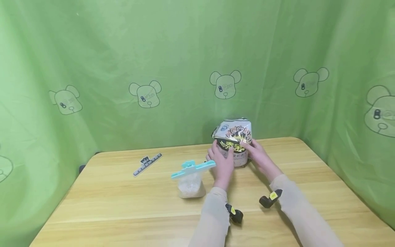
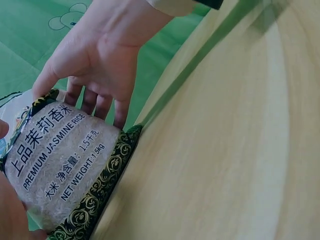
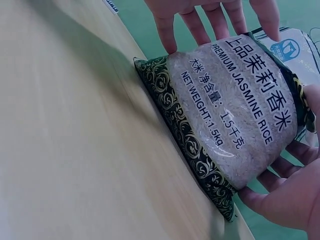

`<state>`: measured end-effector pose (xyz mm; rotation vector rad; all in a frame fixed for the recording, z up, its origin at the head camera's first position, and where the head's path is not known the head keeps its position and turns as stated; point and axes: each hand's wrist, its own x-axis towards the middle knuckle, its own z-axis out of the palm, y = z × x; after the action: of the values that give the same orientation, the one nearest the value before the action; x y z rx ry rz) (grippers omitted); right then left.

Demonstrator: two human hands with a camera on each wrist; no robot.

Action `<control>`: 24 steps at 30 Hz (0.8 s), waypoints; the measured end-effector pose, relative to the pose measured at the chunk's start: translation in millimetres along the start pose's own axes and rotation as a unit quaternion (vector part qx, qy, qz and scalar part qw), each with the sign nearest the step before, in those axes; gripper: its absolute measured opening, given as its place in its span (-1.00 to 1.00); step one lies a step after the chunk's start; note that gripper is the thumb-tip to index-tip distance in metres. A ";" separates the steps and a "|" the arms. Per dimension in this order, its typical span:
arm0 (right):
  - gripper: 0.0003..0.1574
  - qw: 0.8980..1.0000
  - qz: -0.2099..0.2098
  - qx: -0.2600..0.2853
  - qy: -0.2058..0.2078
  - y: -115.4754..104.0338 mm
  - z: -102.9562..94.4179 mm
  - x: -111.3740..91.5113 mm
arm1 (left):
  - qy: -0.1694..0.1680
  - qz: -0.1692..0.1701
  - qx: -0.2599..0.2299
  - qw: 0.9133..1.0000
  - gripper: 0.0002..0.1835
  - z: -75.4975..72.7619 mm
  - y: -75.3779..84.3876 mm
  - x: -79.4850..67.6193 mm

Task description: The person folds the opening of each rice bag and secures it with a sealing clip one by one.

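Holding: rice bag, clasped from both sides by left hand and right hand.
Grip, left hand: closed round the left side of the bag, thumb forward on the printed front.
Grip, right hand: closed round the opposite side, reaching onto the dark band with yellow lettering.
Rice bag position: upright at the back of the wooden surface, near the green curtain; patterned bottom hem down.
Governing relation: directly between both hands; long axis judged upward, crosswise to the line from hand to hand; neither hand nearer, contact on both sides.
Upper end: slumped or folded over; which, not determinable.
Small clear bag: standing left of the left hand, filled with pale grains.
Turquoise clip: across the top of the small clear bag, right end just beside the left hand; contact not determinable.
Piano-key clip: lying farther left, diagonal, well apart from both hands.
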<state>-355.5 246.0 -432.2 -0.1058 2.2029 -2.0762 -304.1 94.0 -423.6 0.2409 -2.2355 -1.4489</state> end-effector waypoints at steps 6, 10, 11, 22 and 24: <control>-0.02 1.000 -0.007 -0.005 -0.001 -0.8 -3.6 -8.2 | -0.004 -0.009 0.006 1.000 -0.27 2.7 0.2 -4.7; -0.03 1.000 -0.011 -0.005 0.001 -0.8 -5.3 -15.0 | -0.001 -0.008 -0.001 1.000 -0.33 3.3 0.2 -6.5; -0.03 1.000 -0.010 -0.005 0.001 -0.5 -6.0 -16.7 | -0.002 -0.008 -0.005 1.000 -0.34 3.2 0.3 -7.1; 0.01 1.000 -0.011 -0.022 0.013 0.1 -10.4 -35.0 | -0.033 -0.013 -0.041 0.999 -0.38 -3.5 2.1 -16.8; 0.02 1.000 -0.012 -0.021 0.015 -0.3 -11.4 -38.7 | -0.038 -0.012 -0.037 0.999 -0.38 -4.3 3.0 -18.9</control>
<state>-318.6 262.2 -429.9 -0.1062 2.2740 -2.0581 -285.2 99.0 -424.8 0.1927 -2.2405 -1.5732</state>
